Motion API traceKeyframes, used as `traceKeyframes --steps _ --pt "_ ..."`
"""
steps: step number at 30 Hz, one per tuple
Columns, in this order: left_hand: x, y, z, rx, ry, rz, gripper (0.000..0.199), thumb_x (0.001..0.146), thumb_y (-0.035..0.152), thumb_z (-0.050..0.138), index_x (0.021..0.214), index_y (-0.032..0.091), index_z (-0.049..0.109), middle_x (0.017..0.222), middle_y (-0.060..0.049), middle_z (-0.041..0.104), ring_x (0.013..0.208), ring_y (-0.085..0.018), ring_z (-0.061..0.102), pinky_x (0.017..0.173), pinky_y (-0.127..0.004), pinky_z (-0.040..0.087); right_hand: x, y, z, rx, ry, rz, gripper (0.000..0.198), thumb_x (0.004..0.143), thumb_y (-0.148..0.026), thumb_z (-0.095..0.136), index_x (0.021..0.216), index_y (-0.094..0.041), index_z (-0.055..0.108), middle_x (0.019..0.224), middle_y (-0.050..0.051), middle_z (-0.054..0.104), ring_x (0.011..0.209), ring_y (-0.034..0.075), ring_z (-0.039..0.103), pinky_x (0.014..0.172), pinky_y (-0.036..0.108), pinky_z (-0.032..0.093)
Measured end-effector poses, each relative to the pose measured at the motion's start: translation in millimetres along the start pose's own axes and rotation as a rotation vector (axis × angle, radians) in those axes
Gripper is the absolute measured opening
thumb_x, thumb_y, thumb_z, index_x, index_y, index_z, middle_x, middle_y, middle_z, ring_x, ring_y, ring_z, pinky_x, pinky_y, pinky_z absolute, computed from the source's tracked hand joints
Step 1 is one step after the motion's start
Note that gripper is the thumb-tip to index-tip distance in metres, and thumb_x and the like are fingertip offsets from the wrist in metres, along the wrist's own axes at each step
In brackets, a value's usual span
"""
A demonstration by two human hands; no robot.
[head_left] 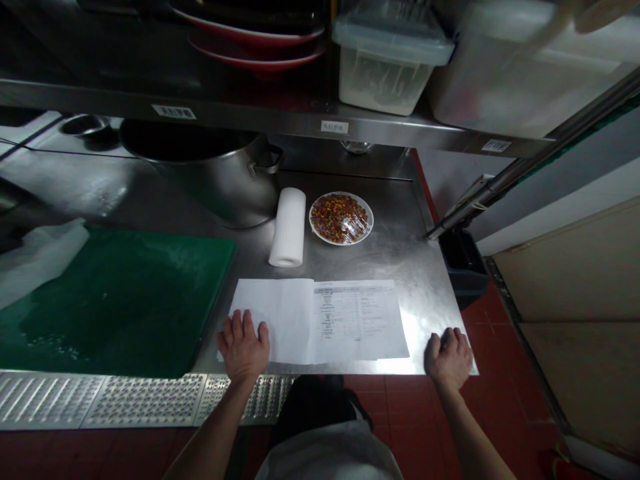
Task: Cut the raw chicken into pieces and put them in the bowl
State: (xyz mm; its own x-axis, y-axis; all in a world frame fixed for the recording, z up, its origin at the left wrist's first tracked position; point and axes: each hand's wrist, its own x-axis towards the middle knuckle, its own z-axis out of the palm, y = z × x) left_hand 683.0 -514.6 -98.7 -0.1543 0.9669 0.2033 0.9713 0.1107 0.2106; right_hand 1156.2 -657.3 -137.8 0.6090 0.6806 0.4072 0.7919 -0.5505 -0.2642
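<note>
My left hand (245,347) lies flat with spread fingers on the blank left page of an opened paper booklet (280,320). Its right page (357,320) carries a printed table, too small to read. At the right front corner of the steel counter (390,260), my right hand (450,359) rests palm down, thumb apart from slightly bent fingers, and I see nothing held in it. A dark patch beside the thumb looks like shadow. Beyond the booklet stand a white paper roll (289,227) and a white plate (371,223) of reddish-brown chopped pieces (335,215) under clear film.
A green cutting board (125,300) with a crumpled plastic bag (47,250) covers the left side. A large steel pot (215,180) stands behind. Overhead, a shelf (260,115) holds red plates (260,61) and a lidded plastic tub (385,73). A dark bin (463,267) stands right.
</note>
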Motion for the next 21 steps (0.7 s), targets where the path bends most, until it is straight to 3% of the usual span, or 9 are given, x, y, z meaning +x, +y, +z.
traceKeyframes --steps 21 --pt "0.0 1.6 -2.3 -0.014 0.004 0.005 0.06 0.1 0.042 0.039 0.15 0.009 0.043 0.158 -0.024 0.04 0.153 -0.039 0.024 0.122 -0.064 0.018 1.3 -3.5 -3.7 0.018 -0.022 0.01 0.067 0.097 -0.054 0.037 0.132 -0.002 0.06 0.143 0.028 0.054 0.137 0.04 0.044 0.111 0.056 0.033"
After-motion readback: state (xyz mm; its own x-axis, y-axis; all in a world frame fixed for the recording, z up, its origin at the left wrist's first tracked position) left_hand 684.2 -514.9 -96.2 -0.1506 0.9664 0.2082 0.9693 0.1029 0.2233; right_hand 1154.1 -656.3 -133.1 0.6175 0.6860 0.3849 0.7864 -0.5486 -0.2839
